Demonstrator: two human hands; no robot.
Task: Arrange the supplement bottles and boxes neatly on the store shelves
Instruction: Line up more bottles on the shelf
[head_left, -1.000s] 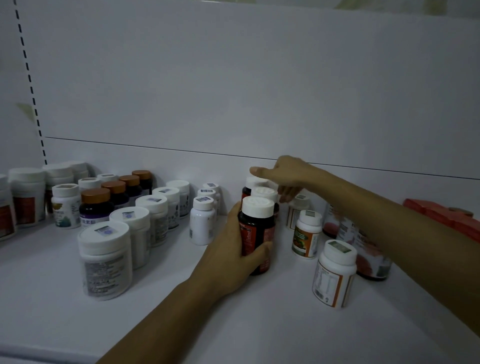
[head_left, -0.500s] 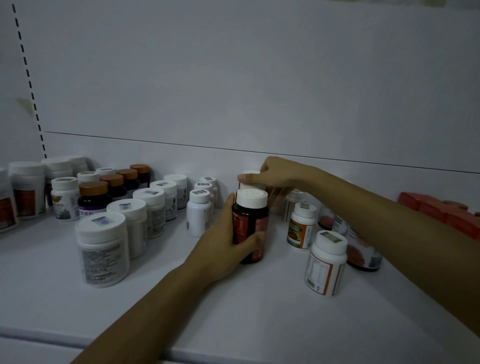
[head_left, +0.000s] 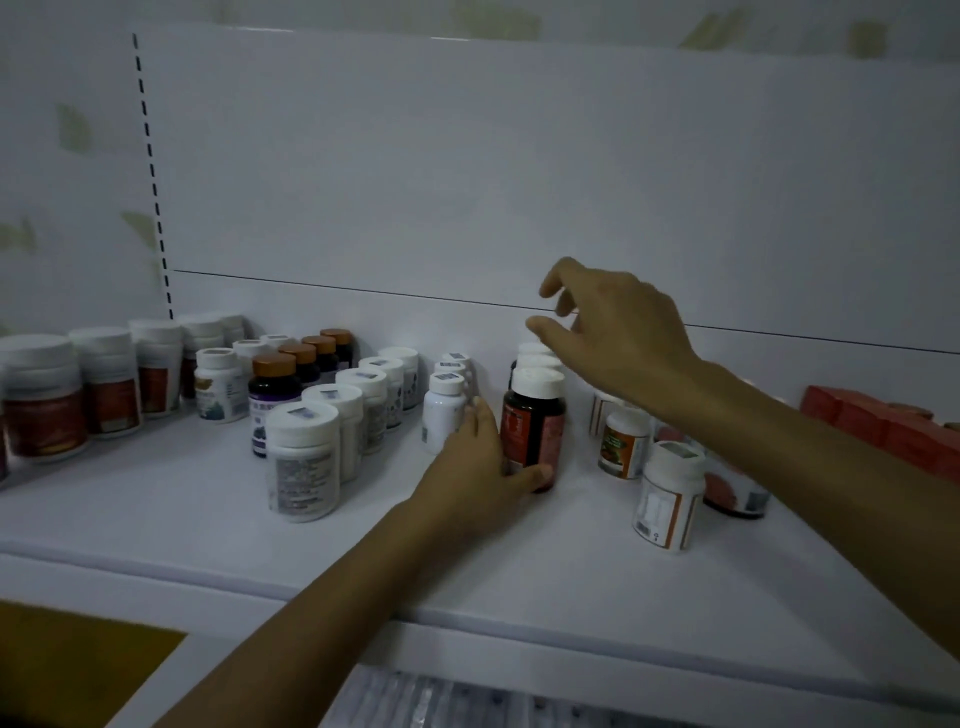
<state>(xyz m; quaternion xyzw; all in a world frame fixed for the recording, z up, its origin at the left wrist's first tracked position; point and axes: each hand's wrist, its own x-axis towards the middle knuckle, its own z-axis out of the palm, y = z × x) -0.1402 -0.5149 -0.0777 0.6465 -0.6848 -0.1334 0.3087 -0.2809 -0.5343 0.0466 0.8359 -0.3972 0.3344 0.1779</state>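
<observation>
Right hand shift: the right hand (head_left: 618, 332) has lifted off the white cap at the back of the dark row, where it rested half a second ago. It now hovers above those caps with fingers loosely bent, its grip spread and holding nothing.
Left hand shift: the left hand (head_left: 483, 462) stays wrapped round the dark bottle (head_left: 535, 431), thumb across the front near the base, its grip pressed onto the bottle as before.
View shift: the camera now takes in the shelf's front edge, which was out of sight earlier.
Dark bottle position: it stands upright on the shelf (head_left: 467, 561), at the front of a short row of like bottles (head_left: 537, 356), just beside the small white bottles (head_left: 441, 415) on its left.
Risk, left neighbours: the left hand's fingers sit against or very near the closest small white bottle. A further push leftward would likely topple that narrow bottle into those behind it.
Risk, rear row: with the right hand off the caps, nothing steadies the row. A shove backward on the front bottle could skew or tip the ones behind.
Risk, right forearm: it passes over the orange-label bottle (head_left: 623, 441) and the striped white bottle (head_left: 667, 499). Lowering the arm carelessly could knock either over.
</observation>
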